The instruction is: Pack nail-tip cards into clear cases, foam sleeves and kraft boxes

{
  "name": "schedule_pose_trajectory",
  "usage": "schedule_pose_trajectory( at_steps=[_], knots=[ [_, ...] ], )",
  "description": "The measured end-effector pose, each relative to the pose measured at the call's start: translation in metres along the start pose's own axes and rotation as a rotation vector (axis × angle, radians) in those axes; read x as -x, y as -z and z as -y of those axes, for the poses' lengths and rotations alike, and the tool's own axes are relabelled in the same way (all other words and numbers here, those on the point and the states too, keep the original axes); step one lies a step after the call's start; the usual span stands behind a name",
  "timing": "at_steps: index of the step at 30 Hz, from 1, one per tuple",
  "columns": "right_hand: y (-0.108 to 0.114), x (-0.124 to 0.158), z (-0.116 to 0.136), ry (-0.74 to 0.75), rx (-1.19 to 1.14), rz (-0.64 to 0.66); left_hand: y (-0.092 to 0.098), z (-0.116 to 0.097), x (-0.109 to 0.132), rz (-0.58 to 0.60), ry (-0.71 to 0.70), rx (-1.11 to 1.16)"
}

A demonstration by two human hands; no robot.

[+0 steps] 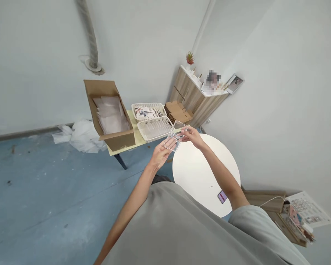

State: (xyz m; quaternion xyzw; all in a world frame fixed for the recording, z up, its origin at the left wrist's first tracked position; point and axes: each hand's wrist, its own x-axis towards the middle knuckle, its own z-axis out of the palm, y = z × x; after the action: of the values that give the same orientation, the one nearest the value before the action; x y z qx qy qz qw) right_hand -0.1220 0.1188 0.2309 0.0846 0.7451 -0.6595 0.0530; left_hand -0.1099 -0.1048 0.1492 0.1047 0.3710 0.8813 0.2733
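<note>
My left hand [160,154] and my right hand [192,137] both grip a clear plastic case [172,143], held up between the left edge of the round white table and the baskets. The case looks spread into two transparent panels, one at each hand. The left thumb presses on the lower panel, its fingers showing through from behind. On the upper panel, the right fingers pinch the right side. Just beyond the hands lies a white basket [146,137] of clear plastic pieces. Behind it, another white basket [134,111] holds small photo cards.
An open cardboard box [118,142] with translucent bags stands on the yellowish table [139,139]. Flat brown cartons [179,110] lie right of the baskets. A phone [222,197] rests on the round table [198,165]. White plastic sheeting [84,136] covers some floor. A wooden cabinet [191,86] stands behind.
</note>
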Motion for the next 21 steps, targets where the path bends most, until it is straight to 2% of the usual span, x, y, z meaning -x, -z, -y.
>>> schedule_pose_trajectory(
  at_steps=[8,15,18,21],
  knots=[
    [0.001,-0.005,-0.004,0.000,-0.089,-0.011,0.005,0.003,-0.008,-0.020,0.038,-0.023],
    [-0.002,0.002,-0.017,-0.020,-0.198,-0.130,0.012,0.010,-0.016,0.009,0.015,-0.026],
    [-0.005,0.004,-0.027,-0.059,-0.200,-0.183,0.014,0.016,-0.021,0.012,-0.023,-0.118],
    [-0.012,0.002,-0.039,-0.088,-0.240,-0.262,0.008,0.020,-0.023,0.016,-0.107,-0.360]
  ],
)
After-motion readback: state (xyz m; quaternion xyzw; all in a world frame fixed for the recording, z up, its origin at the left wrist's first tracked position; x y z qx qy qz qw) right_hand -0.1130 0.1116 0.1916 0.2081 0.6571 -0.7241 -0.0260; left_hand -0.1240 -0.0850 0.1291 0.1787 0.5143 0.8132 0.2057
